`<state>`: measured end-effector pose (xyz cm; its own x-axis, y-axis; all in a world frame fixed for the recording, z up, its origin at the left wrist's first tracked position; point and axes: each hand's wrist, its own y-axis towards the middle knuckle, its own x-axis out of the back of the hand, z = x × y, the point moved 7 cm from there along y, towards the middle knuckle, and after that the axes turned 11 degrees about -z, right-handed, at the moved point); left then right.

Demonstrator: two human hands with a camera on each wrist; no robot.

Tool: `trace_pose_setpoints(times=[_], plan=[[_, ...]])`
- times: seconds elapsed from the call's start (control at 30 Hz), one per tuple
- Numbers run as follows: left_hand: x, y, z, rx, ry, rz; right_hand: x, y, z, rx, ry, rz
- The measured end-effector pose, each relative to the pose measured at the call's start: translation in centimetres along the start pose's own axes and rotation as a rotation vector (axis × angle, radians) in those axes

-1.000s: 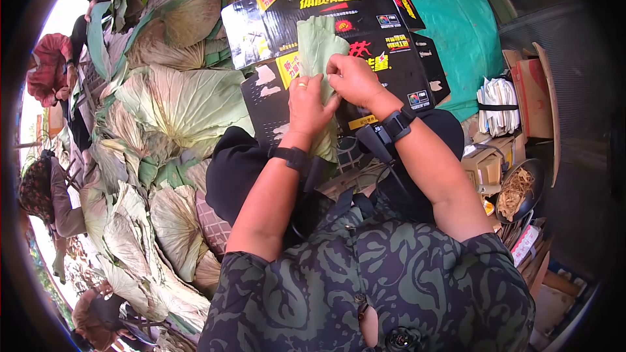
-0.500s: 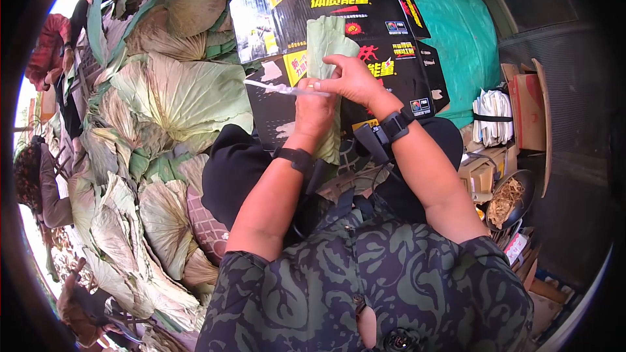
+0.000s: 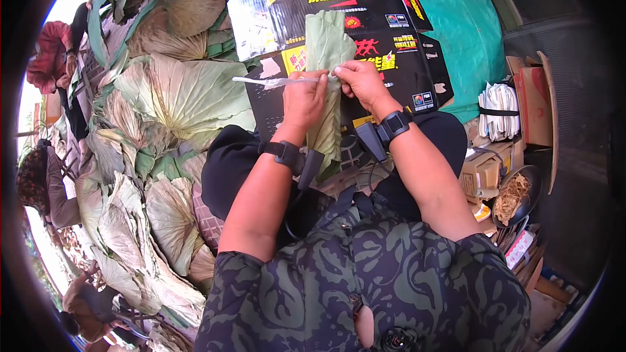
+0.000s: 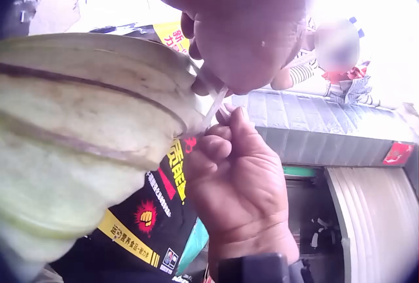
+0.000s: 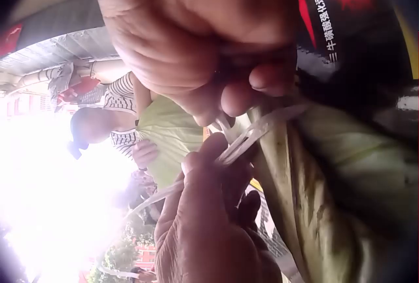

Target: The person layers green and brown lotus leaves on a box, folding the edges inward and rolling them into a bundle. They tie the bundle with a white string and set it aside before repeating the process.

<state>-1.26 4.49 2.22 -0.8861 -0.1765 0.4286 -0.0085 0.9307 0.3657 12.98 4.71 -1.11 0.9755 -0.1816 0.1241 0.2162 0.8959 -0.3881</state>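
Observation:
A long folded dried leaf bundle [image 3: 324,39], pale green with raised ribs, stands out from between my hands in the head view. A thin white plastic strip [image 5: 252,137] crosses the bundle, and its loose end sticks out leftward past my left hand [image 3: 303,103]. That hand pinches the strip between thumb and fingers, close against the bundle. My right hand [image 3: 365,83] pinches the strip on the other side, its fingertips almost meeting the left ones. In the left wrist view a short taut length of strip [image 4: 216,105] shows between the two hands.
Black printed cardboard [image 3: 398,62] lies beneath the bundle. Large dried leaves [image 3: 186,98] are piled at left, where other people sit. A green sheet [image 3: 456,26] lies at the back right. At right are a tied white stack [image 3: 499,114], boxes [image 3: 535,101] and a dark bowl [image 3: 525,199].
The strip's loose end has come into sight at the left of my left hand. My right hand has drawn back from over the left one, and the fingertips now face each other.

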Motion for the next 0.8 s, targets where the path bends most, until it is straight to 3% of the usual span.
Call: trace_pose_setpoints(times=[0.03, 0.1, 0.17, 0.23, 0.3, 0.37, 0.43, 0.47, 0.5, 0.53, 0.57, 0.63, 0.73, 0.8], plan=[[0.0, 0.3, -0.1, -0.013, 0.162, 0.084, 0.0, -0.2, 0.2, 0.049, 0.003, -0.008], [-0.3, 0.8, 0.8, -0.018, 0.194, 0.132, -0.3, -0.8, 0.1, 0.068, 0.007, -0.015], [-1.1, 0.6, 2.2, 0.154, 0.069, 0.234, -0.5, -1.1, 0.0, 0.089, 0.005, -0.027], [-1.0, 1.2, 2.3, 0.185, 0.037, 0.299, -0.6, -1.6, 0.9, 0.251, -0.055, -0.084], [-2.1, -0.5, 3.7, 0.676, -0.179, 0.647, -0.5, -2.2, 0.9, 0.265, -0.106, -0.095], [-2.0, -0.9, 3.6, 0.775, -0.322, 0.648, -0.7, -3.3, 2.3, 0.499, -0.148, -0.125], [-2.8, -2.1, 4.3, 0.945, -0.526, 0.710, -1.2, -4.4, 3.4, 0.524, -0.226, -0.081], [-3.1, -2.5, 5.1, 1.018, -0.604, 0.732, -2.0, -5.0, 4.0, 0.626, -0.212, 0.001], [-3.3, -2.7, 5.1, 1.019, -0.606, 0.736, -2.6, -5.8, 4.7, 0.727, -0.196, 0.085], [-3.3, -2.8, 5.1, 1.038, -0.691, 0.688, -2.6, -5.5, 3.7, 0.468, -0.061, 0.152], [-3.3, -2.8, 5.2, 1.056, -0.775, 0.637, -2.4, -5.3, 4.3, 0.465, -0.064, 0.153], [-3.1, -2.8, 4.6, 1.069, -0.868, 0.643, -0.8, -3.5, 4.0, 0.191, 0.137, 0.051], [-3.0, -2.3, 4.2, 1.009, -0.840, 0.577, -1.1, -1.5, 2.1, 0.167, -0.141, 0.144], [-2.9, -1.8, 3.6, 0.788, -0.651, 0.644, -1.7, -1.2, 1.9, 0.230, -0.327, 0.233]])
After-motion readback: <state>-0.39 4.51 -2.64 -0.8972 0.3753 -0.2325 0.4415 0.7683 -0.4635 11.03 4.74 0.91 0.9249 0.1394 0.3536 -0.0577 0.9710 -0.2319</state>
